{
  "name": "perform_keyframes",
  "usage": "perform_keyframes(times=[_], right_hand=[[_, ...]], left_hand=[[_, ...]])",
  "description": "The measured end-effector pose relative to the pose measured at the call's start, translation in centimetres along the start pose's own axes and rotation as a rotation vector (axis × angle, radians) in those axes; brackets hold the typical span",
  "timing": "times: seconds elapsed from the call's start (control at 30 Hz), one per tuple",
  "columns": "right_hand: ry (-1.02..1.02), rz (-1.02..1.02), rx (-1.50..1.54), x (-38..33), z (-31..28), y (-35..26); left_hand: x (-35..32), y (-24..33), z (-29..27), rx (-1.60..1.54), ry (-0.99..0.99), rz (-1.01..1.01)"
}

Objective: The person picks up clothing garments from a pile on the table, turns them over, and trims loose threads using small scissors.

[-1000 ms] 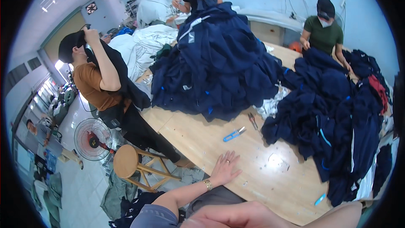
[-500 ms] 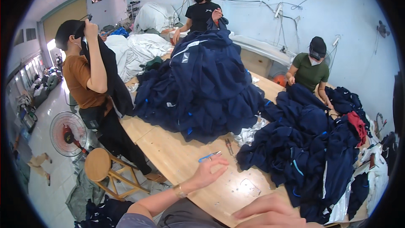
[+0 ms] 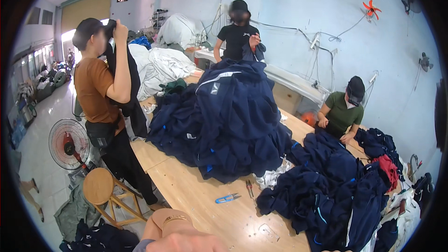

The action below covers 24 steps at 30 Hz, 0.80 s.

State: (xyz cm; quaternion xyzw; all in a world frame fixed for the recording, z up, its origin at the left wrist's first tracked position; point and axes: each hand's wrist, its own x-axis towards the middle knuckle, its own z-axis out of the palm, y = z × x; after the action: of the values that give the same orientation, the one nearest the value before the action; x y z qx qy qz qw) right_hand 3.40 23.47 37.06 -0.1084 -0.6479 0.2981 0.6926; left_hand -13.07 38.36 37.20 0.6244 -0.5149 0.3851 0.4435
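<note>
The left hand [image 3: 191, 241] is pulled right in at the bottom edge now, blurred and close to the lens, a gold bracelet [image 3: 173, 218] on its wrist; whether its fingers are spread or curled, I cannot tell, and nothing shows in them. Half a second ago that hand lay stretched out flat on the desk [image 3: 196, 191], reaching toward the blue snips [image 3: 227, 199]; now it is off the wood. The right hand is out of view.

The snips lie alone on bare desk, just ahead of the hand, with a second small tool [image 3: 250, 188] beside them near a scrap of white cloth [image 3: 273, 177]. Behind rises the big navy pile [image 3: 224, 121]; a lower navy heap [image 3: 326, 196] spreads to the right.

The view has tipped upward since before: more wall and a wall fan show. At the left a person in a brown shirt [image 3: 93, 88] holds a dark garment up high, beside a stool [image 3: 99, 187] and a floor fan [image 3: 69, 143]. A person in black [image 3: 235, 39] stands behind the pile; one in green [image 3: 340, 116] sits at the far right.
</note>
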Motion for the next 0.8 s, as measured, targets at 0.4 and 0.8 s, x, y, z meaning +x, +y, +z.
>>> perform_keyframes(times=[0.4,0.8], right_hand=[[-0.449,0.038,0.174,1.9,-3.4,-0.6],[-0.493,0.228,0.137,-2.1,-3.9,-1.6]], left_hand=[[0.3,1.0,1.5,0.048,0.164,0.079],[-1.4,-0.2,1.7,-0.164,0.076,-0.172]])
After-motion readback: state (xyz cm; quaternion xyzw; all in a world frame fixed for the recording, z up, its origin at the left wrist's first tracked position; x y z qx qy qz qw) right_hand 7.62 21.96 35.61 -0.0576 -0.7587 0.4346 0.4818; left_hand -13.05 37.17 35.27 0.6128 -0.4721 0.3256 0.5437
